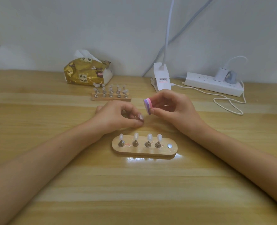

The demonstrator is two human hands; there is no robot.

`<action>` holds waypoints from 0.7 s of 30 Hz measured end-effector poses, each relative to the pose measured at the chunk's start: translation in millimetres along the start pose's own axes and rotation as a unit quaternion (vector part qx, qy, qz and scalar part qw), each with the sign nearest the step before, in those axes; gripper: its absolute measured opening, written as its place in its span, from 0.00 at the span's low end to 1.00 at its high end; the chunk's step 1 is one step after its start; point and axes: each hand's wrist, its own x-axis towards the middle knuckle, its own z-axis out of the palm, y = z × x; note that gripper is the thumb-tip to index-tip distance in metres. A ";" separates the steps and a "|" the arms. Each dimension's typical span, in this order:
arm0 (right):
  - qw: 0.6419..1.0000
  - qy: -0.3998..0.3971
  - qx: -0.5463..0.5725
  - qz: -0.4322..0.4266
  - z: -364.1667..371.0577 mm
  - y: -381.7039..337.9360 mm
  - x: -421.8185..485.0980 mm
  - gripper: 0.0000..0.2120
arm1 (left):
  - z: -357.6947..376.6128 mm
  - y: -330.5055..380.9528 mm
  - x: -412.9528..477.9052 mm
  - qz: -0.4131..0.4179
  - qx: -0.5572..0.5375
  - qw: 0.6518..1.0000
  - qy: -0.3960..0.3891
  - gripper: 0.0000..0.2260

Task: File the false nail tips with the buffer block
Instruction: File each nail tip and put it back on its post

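A pink and purple striped buffer block [147,106] is gripped between the thumb and fingers of the right hand [175,108] and is held above the counter [134,192], behind an oval wooden stand [144,151]. The left hand [116,115] is curled, and a single pale nail tip [140,117] is pinched between its thumb and forefinger. The block is held just beside that tip, to its upper right; whether the two touch cannot be made out.

Four more tips [136,136] are stood upright on metal pegs in a row along the oval stand, and a bare round metal disc [169,145] is seen at its right end. Farther back, a rectangular wooden stand [111,99] is set with two rows of tips. Behind it a gold tissue pack [85,73] is placed by the wall. To its right a white clamp [162,78] and a white power strip [212,86] are found, with a white cord [227,101] looped on the counter beside them.
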 end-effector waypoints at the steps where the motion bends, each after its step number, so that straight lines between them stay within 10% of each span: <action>1: 1.000 -0.002 0.005 0.003 0.0 0.2 0.0 0.08 | -0.1 0.0 0.4 -0.004 -0.002 1.000 0.000 0.07; 10: 1.000 -0.003 0.011 0.006 -1.4 1.7 -0.4 0.08 | -5.7 -1.9 -1.3 0.023 0.019 0.998 -0.047 0.20; 21: 1.000 -0.003 -0.008 0.018 0.1 0.0 0.5 0.08 | 3.1 -0.9 -2.8 0.035 0.040 0.998 0.039 0.05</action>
